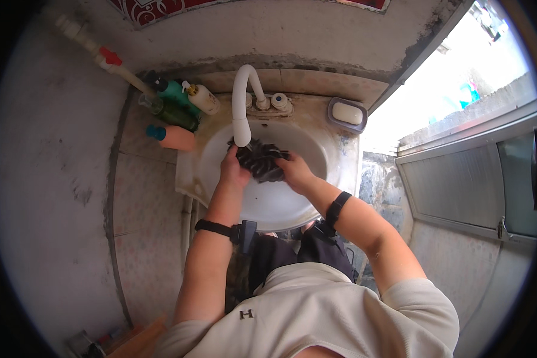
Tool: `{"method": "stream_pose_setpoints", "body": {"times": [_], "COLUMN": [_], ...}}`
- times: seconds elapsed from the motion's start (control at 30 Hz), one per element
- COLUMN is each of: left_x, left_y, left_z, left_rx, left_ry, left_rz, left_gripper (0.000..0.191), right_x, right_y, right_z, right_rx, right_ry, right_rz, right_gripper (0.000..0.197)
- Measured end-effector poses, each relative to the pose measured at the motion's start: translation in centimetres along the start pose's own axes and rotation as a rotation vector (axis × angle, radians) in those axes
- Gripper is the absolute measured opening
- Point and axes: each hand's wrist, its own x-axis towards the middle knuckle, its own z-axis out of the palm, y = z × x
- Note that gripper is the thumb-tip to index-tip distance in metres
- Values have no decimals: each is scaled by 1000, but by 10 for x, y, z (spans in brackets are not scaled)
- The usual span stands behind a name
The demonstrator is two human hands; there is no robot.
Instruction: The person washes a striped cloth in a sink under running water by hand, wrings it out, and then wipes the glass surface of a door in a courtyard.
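Observation:
A bunched, dark, wet-looking cloth (262, 163) is held over the white washbasin (268, 210), just beneath the mouth of the white gooseneck tap (241, 107). My left hand (234, 168) grips its left side, close under the spout. On the right side, my right hand (295, 169) pinches the cloth between thumb and fingers. The tap's outlet hides part of the cloth's upper left edge. Whether water runs is hard to tell. Both forearms wear black straps.
Left of the basin are a green pump bottle (179, 95), a cream pump bottle (204, 99), a dark green bottle (176, 115) and a pink bottle (176, 138). A soap dish (364, 123) holds white soap (347, 113) at the right corner. A red-handled pipe valve (110, 57) is upper left.

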Motion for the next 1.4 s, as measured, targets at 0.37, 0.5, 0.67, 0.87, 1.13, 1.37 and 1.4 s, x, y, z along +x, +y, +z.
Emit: {"method": "stream_pose_setpoints", "body": {"times": [0.37, 0.5, 0.67, 0.87, 1.13, 1.37, 1.4], "left_x": [-28, -15, -27, 7, -48, -35, -40], "left_y": [12, 0, -42, -7, -16, -9, -5], "left_z": [43, 10, 36, -25, 21, -13, -14], "left_rx": [-20, -29, 48, 84, 127, 15, 42], "left_ry": [-78, -145, -57, -312, -78, 169, -60], "left_rz": [-39, -240, -100, -91, -151, -405, -359], "left_gripper": [32, 35, 40, 36, 36, 53, 50], "right_x": [2, -12, 11, 10, 5, -7, -24], "right_y": [6, 29, 0, 55, -2, 36, 29], "right_z": [37, 92, 65, 107, 24, 63, 81], "right_rx": [130, -788, -719, -761, -245, -835, -813], "right_ry": [167, 356, 705, 601, 373, 96, 108], "right_rz": [-183, -863, -275, -755, -66, -407, -425], "right_gripper": [47, 32, 28, 39, 38, 30, 30]}}
